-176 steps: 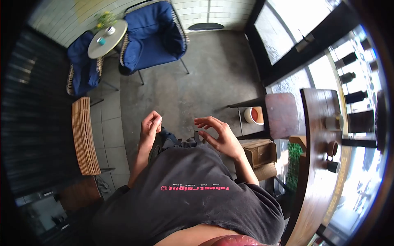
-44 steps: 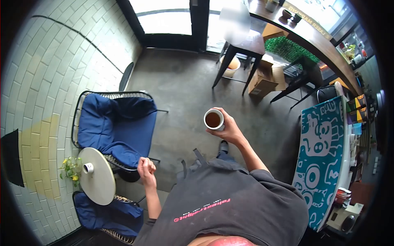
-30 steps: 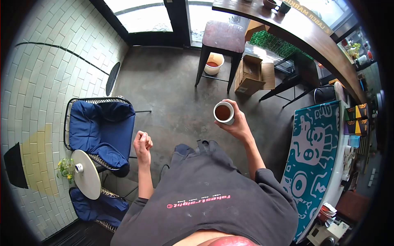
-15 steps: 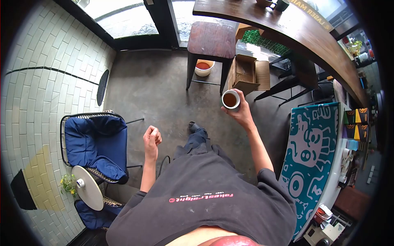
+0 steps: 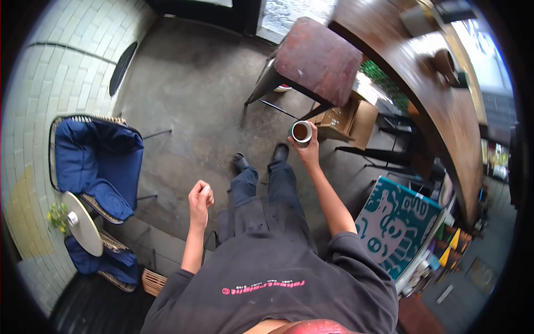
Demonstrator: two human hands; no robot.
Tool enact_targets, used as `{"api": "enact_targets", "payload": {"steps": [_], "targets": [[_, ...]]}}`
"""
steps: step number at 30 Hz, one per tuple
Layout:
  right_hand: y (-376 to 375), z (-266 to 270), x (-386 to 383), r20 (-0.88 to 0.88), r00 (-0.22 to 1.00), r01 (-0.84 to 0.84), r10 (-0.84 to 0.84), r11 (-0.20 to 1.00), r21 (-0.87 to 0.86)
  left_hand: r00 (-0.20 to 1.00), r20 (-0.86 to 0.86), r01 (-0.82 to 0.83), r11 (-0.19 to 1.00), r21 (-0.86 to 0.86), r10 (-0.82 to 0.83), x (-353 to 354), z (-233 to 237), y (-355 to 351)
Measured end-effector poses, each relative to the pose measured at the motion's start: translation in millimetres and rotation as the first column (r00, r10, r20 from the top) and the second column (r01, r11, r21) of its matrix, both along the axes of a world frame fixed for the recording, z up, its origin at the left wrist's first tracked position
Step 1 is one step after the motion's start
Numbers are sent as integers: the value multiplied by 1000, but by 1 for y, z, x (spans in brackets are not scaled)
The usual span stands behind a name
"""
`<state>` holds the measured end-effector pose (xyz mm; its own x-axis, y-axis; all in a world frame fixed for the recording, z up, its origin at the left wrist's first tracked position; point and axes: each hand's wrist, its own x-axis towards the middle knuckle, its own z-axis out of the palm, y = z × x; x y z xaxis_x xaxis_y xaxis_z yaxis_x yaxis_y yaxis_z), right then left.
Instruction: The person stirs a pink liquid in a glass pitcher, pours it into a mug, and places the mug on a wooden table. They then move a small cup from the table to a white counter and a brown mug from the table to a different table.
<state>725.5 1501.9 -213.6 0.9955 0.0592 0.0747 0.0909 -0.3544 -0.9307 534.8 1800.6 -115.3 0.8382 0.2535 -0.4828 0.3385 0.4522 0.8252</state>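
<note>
My right hand (image 5: 309, 151) is wrapped round a white-rimmed cup (image 5: 301, 132) with dark brown liquid in it, held upright in front of me. Beyond the cup stands a stool (image 5: 320, 60) with a reddish-brown wooden seat and dark metal legs. An open cardboard box (image 5: 360, 123) sits on the floor just past the cup, partly behind the stool. My left hand (image 5: 201, 196) is curled into a fist over the floor, with nothing visible in it.
Two chairs with blue cushions (image 5: 97, 161) and a small round table (image 5: 82, 224) stand at the left. A long wooden counter (image 5: 423, 83) curves along the upper right, holding a brown cup (image 5: 445, 64). A teal patterned panel (image 5: 389, 228) is at the right.
The stool and counter appear nearer, and the chairs have shifted left and down in view. Both my feet now show. The cup remains in my right hand; my left stays closed.
</note>
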Motion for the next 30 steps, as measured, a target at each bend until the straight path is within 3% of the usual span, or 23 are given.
{"api": "enact_targets", "payload": {"steps": [2, 3, 4, 6, 7, 10, 11, 12, 14, 17, 18, 20, 22, 24, 25, 30], "targets": [[3, -34, 19, -124, 992, -16, 9, 998, -57, 993, -59, -100, 995, 11, 100, -12, -14, -5], [2, -68, 28, -81, 996, -29, 22, 997, -77, 984, -93, -150, 988, 35, 153, -16, -21, -9], [3, -87, 34, -181, 983, -24, 16, 999, -40, 972, -127, -191, 980, 52, 196, -19, -21, -15], [4, -129, 54, -40, 997, -69, 62, 973, -222, 949, -191, -242, 968, 65, 250, -24, -21, -26], [5, -148, 61, -97, 995, -54, 31, 970, -237, 938, -201, -274, 959, 65, 282, -27, -24, -36], [1, -218, 83, -196, 979, -71, 48, 991, -111, 863, -273, -453, 890, -43, 426, -27, -41, -63], [-1, -238, 92, -120, 992, -50, 30, 985, -167, 855, -289, -468, 881, -69, 431, -23, -47, -74], [2, -254, 98, -187, 982, 3, -7, 1000, -20, 849, -300, -482, 870, -100, 436, -16, -53, -84], [-1, -280, 121, -264, 964, -6, 25, 997, 71, 855, -322, -479, 858, -185, 407, -8, -72, -108], [-8, -313, 153, -395, 918, 35, -35, 999, -6, 890, -347, -400, 873, -279, 296, 4, -90, -130], [-12, -326, 165, -387, 920, -1, -60, 988, -154, 892, -361, -387, 872, -300, 272, 7, -94, -132], [-8, -344, 187, -333, 943, -6, -19, 997, -73, 887, -365, -405, 854, -327, 281, 5, -104, -129], [-28, -386, 216, -302, 953, -125, 14, 928, -352, 858, -404, -448, 847, -287, 317, 2, -113, -128], [-53, -452, 262, 6, 947, -265, 322, 789, -555, 824, -447, -488, 836, -250, 347, 1, -118, -128], [-55, -461, 276, 45, 931, -266, 361, 759, -594, 813, -464, -496, 837, -233, 352, 2, -120, -129], [-36, -440, 302, -180, 980, -149, 82, 903, -402, 815, -483, -485, 834, -263, 321, 9, -131, -137]]}}
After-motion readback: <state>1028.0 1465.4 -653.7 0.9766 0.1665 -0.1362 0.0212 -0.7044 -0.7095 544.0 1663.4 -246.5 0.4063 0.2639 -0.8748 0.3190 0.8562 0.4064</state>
